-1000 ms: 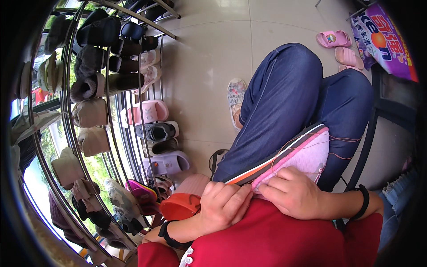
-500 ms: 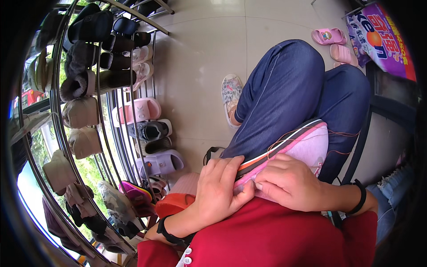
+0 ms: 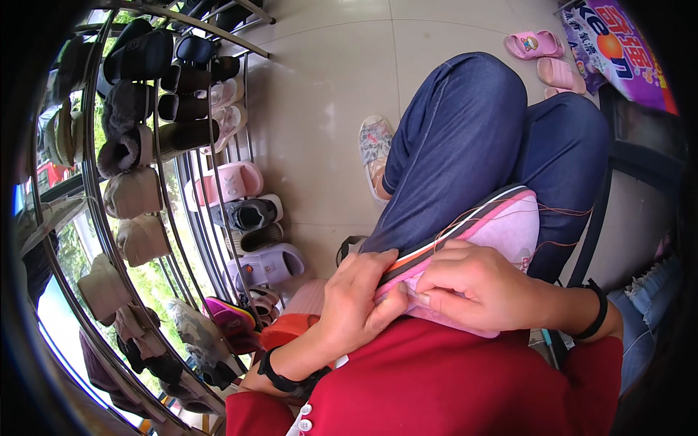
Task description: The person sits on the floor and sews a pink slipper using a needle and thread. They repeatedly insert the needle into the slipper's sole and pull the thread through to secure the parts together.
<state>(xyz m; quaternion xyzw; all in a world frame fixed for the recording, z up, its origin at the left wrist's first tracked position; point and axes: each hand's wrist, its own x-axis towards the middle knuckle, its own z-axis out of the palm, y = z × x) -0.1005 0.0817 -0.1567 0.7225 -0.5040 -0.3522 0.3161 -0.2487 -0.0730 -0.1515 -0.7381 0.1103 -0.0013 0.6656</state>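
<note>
A pink slipper (image 3: 502,232) with a dark, white and orange striped sole edge lies across my lap, against my thighs in dark jeans (image 3: 469,131). My left hand (image 3: 352,301) grips the near-left part of it, fingers curled over the striped edge. My right hand (image 3: 472,287) pinches at the pink edge beside my left thumb; whether a needle is between those fingertips is too small to tell. Thin reddish thread (image 3: 560,212) loops from the slipper over my right leg.
A metal rack (image 3: 91,182) full of shoes and slippers stands left by a window. Red footwear (image 3: 287,328) lies beside me. Pink slippers (image 3: 560,73) and a purple printed package (image 3: 622,51) are at upper right, above a dark frame (image 3: 618,167). Blue denim (image 3: 640,327) shows at lower right.
My left hand has moved up along the slipper, its fingers now over the striped edge. My right hand has shifted slightly up, still pinched near the left thumb. The view has shifted a little.
</note>
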